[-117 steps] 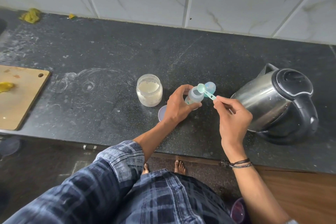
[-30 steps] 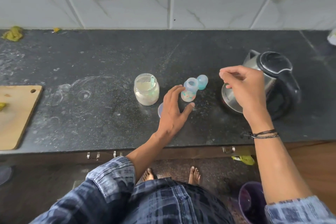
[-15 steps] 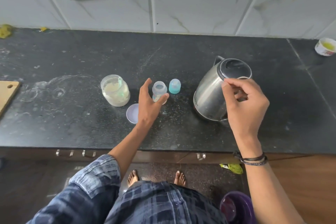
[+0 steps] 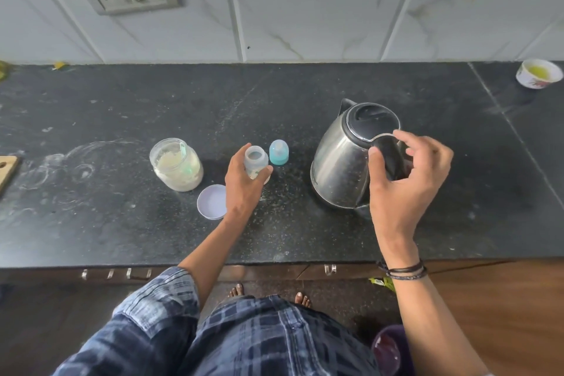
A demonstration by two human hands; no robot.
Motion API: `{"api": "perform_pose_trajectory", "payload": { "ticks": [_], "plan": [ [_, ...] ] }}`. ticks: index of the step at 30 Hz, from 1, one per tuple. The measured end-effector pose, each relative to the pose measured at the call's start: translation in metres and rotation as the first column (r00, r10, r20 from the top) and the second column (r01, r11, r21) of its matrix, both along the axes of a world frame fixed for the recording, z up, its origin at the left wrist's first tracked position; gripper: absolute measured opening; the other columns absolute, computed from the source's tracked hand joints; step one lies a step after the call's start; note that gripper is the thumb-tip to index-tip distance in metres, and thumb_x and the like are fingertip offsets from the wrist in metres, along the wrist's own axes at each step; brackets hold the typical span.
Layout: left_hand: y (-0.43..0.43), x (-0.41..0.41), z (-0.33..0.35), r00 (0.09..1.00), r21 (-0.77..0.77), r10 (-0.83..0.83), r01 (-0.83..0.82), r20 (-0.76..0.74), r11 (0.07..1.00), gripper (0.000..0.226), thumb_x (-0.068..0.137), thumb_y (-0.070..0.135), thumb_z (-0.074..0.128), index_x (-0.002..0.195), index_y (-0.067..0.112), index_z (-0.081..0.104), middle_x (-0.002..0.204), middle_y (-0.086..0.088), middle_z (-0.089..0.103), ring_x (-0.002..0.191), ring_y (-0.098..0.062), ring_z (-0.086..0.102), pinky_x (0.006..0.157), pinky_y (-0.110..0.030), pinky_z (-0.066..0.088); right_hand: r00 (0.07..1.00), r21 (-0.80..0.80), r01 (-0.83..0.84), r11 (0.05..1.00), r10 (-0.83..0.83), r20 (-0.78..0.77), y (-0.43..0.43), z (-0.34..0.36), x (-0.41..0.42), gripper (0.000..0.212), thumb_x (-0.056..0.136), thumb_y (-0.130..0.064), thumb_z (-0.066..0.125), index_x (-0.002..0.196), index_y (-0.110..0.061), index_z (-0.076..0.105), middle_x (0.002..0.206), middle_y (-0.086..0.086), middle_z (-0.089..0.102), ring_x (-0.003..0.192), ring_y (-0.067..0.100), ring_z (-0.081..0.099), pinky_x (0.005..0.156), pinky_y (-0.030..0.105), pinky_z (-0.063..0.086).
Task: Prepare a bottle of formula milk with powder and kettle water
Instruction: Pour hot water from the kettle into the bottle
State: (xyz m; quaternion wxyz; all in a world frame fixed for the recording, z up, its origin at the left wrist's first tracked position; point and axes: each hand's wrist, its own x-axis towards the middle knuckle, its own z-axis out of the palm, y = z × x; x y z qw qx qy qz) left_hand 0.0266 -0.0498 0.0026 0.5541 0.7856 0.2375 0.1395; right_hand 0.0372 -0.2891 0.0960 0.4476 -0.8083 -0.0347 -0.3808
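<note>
Since the earlier frames the right hand (image 4: 409, 180) has left the bottle mouth and moved to the black handle (image 4: 388, 159) of the stainless steel electric kettle (image 4: 341, 168). The pale green plastic scoop (image 4: 183, 149) now stands in the glass jar of white formula powder (image 4: 176, 166).

Progress, as judged: powder dosing appears finished. Adding water, fitting the blue teat cap (image 4: 278, 152) and mixing remain.

The small clear plastic feeding bottle (image 4: 255, 162) stands open and upright on the black stone table (image 4: 106, 223), between jar and kettle, with the teat cap just beside it. The left hand (image 4: 242, 192) holds the bottle, fingers curled round its body. The right hand arches over the handle with fingers half curled around it; a firm grip cannot be confirmed
</note>
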Motion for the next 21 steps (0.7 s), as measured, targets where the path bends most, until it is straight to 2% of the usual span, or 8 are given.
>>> {"api": "perform_pose_trajectory", "payload": {
  "ticks": [3, 5, 7, 10, 15, 21],
  "plan": [
    [0.000, 0.002, -0.003, 1.000, -0.002, -0.013, 0.013, 0.007, 1.000, 0.063, 0.087, 0.017, 0.082, 0.142, 0.022, 0.054, 0.138, 0.004, 0.060, 0.126, -0.015, 0.056, 0.112, -0.038, 0.044, 0.995, 0.102, 0.022, 0.995, -0.012, -0.094, 0.000, -0.008, -0.005, 0.043, 0.088, -0.020, 0.083, 0.124, -0.009, 0.064, 0.116, 0.005, 0.053, 0.100, 0.018, 0.056, 0.091, 0.029, 0.050],
    [0.000, 0.001, -0.005, 1.000, -0.005, -0.024, 0.025, 0.018, 1.000, 0.061, 0.086, 0.017, 0.082, 0.140, 0.024, 0.055, 0.136, 0.006, 0.061, 0.124, -0.013, 0.057, 0.109, -0.033, 0.045, 0.985, 0.189, 0.044, 0.981, -0.011, -0.171, 0.001, -0.015, -0.011, 0.048, 0.089, -0.034, 0.083, 0.126, -0.014, 0.062, 0.115, -0.006, 0.057, 0.099, 0.013, 0.059, 0.088, 0.019, 0.047],
    [0.001, 0.000, -0.006, 0.999, -0.008, -0.044, 0.045, 0.032, 0.999, 0.057, 0.087, 0.018, 0.082, 0.136, 0.028, 0.056, 0.133, 0.010, 0.061, 0.122, -0.010, 0.057, 0.105, -0.028, 0.044, 0.974, 0.272, 0.061, 0.960, 0.003, -0.228, 0.004, -0.021, -0.016, 0.048, 0.088, -0.046, 0.082, 0.123, -0.020, 0.062, 0.109, -0.024, 0.062, 0.097, -0.002, 0.062, 0.085, 0.009, 0.045],
    [0.003, -0.001, -0.007, 0.997, -0.005, -0.073, 0.073, 0.037, 0.997, 0.054, 0.088, 0.018, 0.081, 0.130, 0.038, 0.054, 0.128, 0.015, 0.060, 0.118, -0.007, 0.056, 0.098, -0.019, 0.040, 0.974, 0.330, 0.056, 0.942, 0.022, -0.227, 0.003, -0.025, -0.016, 0.042, 0.085, -0.048, 0.083, 0.113, -0.025, 0.063, 0.098, -0.039, 0.063, 0.088, -0.011, 0.062, 0.077, 0.004, 0.044],
    [0.005, 0.000, -0.008, 0.995, 0.005, -0.090, 0.090, 0.031, 0.996, 0.054, 0.088, 0.019, 0.081, 0.134, 0.032, 0.056, 0.128, 0.015, 0.060, 0.117, -0.006, 0.056, 0.091, -0.009, 0.037, 0.977, 0.416, 0.051, 0.908, 0.041, -0.209, 0.000, -0.028, -0.009, 0.039, 0.079, -0.045, 0.089, 0.104, -0.027, 0.065, 0.092, -0.031, 0.067, 0.083, -0.005, 0.064, 0.074, 0.009, 0.047],
    [0.006, -0.001, -0.009, 0.995, 0.005, -0.096, 0.096, 0.034, 0.995, 0.054, 0.088, 0.019, 0.081, 0.136, 0.028, 0.056, 0.128, 0.014, 0.060, 0.116, -0.006, 0.055, 0.089, -0.006, 0.035, 0.985, 0.483, 0.059, 0.874, 0.028, -0.172, 0.002, -0.030, -0.004, 0.036, 0.076, -0.038, 0.094, 0.097, -0.025, 0.068, 0.084, -0.024, 0.068, 0.075, -0.006, 0.063, 0.069, 0.010, 0.049]
  ]
}}
